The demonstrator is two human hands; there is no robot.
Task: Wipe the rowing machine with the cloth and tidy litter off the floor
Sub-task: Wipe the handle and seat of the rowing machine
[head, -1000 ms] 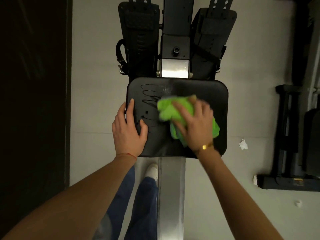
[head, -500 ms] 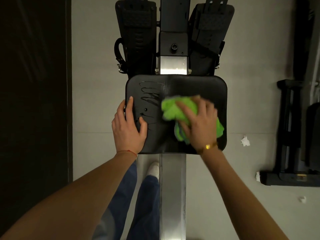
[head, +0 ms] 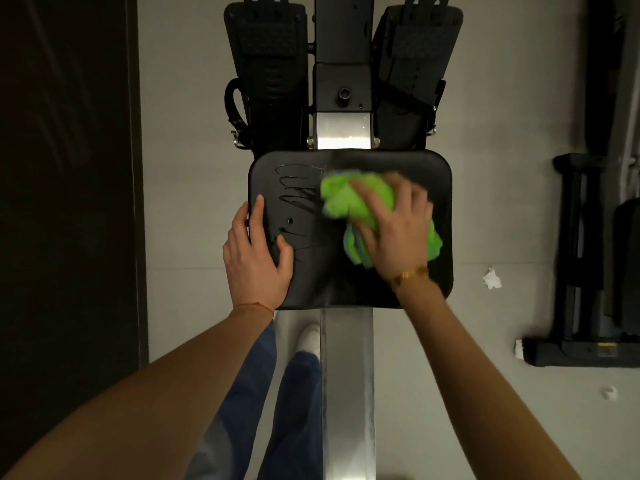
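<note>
The rowing machine's black seat (head: 440, 188) fills the middle of the view, on a steel rail (head: 348, 382). Wet streaks mark its left half. My right hand (head: 394, 226) presses a bunched green cloth (head: 346, 197) flat on the seat's centre-right, fingers spread over it. My left hand (head: 254, 251) rests on the seat's left edge, fingers over the rim, thumb on top. Crumpled white litter (head: 491, 278) lies on the floor to the right of the seat, with smaller white scraps (head: 609, 392) nearer to me.
Two black footplates with straps (head: 266, 64) stand beyond the seat. Dark gym equipment with a black base (head: 581, 351) lines the right side. A dark mat or wall (head: 65, 202) runs along the left. My jeans leg and white shoe (head: 310, 337) are left of the rail.
My right hand has slid the green cloth away from me and a little to the right across the seat. My left hand has stayed on the seat's left edge.
</note>
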